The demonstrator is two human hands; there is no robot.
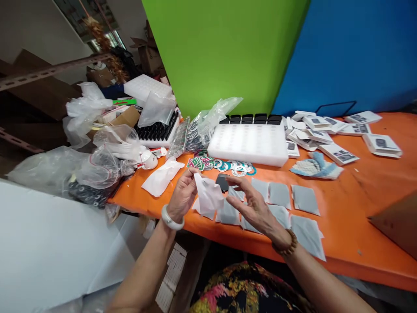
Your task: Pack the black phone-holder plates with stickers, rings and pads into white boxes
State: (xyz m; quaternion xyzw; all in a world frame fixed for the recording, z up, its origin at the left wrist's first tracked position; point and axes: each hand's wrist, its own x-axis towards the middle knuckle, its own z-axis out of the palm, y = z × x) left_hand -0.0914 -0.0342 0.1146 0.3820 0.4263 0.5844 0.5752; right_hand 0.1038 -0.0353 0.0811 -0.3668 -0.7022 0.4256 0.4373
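My left hand pinches the edge of a thin white pouch, which hangs limp over the table. Just right of the pouch is a flat black device with rounded corners. My right hand has its fingertips at the device's right edge, the thumb lower down; the exact contact is partly hidden. Beneath and beyond my right hand, several grey-looking wrapped pieces in pouches lie in rows on the orange table. Another loose white pouch rests left of my left hand.
A white foam tray stands behind, black pieces along its far side. Stickers, round labels and plastic bags lie to the left. On the right are small white boxes, a knitted glove and a cardboard box.
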